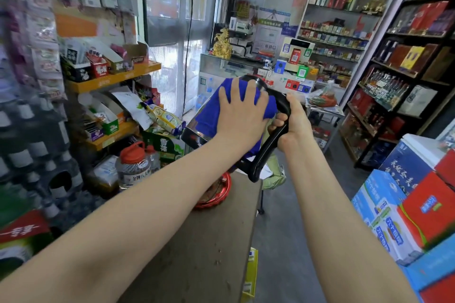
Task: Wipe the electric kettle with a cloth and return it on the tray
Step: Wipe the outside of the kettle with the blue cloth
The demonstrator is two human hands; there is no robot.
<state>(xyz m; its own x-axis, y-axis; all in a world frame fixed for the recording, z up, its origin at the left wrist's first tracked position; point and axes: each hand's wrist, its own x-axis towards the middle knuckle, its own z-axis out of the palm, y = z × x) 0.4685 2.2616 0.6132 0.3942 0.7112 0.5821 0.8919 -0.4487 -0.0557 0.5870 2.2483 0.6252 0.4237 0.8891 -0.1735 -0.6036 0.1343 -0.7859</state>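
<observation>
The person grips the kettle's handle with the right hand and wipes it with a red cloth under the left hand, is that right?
Not quite: the cloth is blue, not red. The head view shows the right hand gripping the handle of the kettle and the left hand pressing that cloth on it.

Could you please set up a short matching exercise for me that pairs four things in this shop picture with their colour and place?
Things:
1. cloth
2. kettle handle
3. tray
4. horse figurine

Colour and place:
A. gold, on the counter
B. blue, pressed under the left hand
C. red, on the table
D. black, gripped by the right hand

Pairs: 1-B, 2-D, 3-C, 4-A
</observation>
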